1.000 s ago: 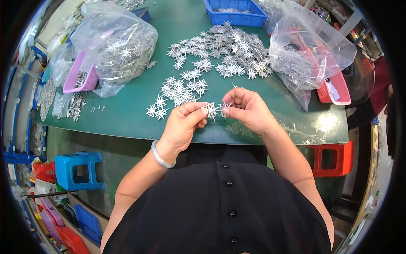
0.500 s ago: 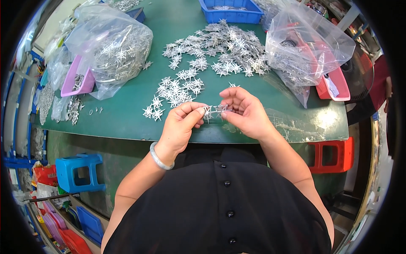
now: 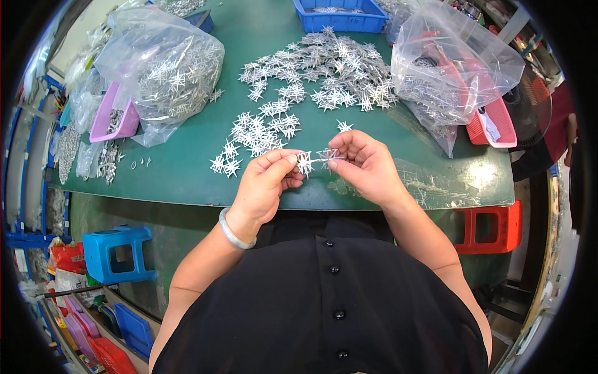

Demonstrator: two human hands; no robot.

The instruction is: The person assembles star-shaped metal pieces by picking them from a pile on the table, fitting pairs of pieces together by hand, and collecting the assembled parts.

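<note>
Between my two hands, just above the table's near edge, is a pair of joined silver spiky star pieces (image 3: 304, 163). My left hand (image 3: 265, 182) pinches the left star between thumb and fingers; a pale bangle (image 3: 234, 232) circles that wrist. With thumb and forefinger, my right hand (image 3: 367, 165) grips the right star, its other fingers curled. Beyond my right fingertips lies a single silver star (image 3: 344, 126). A loose cluster of the same stars (image 3: 258, 134) lies ahead of my left hand, and a larger heap (image 3: 330, 65) spreads farther back.
On the green table (image 3: 187, 177), a clear bag of stars (image 3: 177, 81) leans by a purple basket (image 3: 128, 121) at left. Another clear bag (image 3: 436, 87) and a pink basket (image 3: 501, 124) stand right. A blue tray (image 3: 341, 23) sits behind. Stools, blue (image 3: 103, 255) and red (image 3: 509, 227), flank the table.
The star pair has turned slightly, so the left star now shows more of its face. My right hand has shifted a little right, and the single star beyond it shows more fully.
</note>
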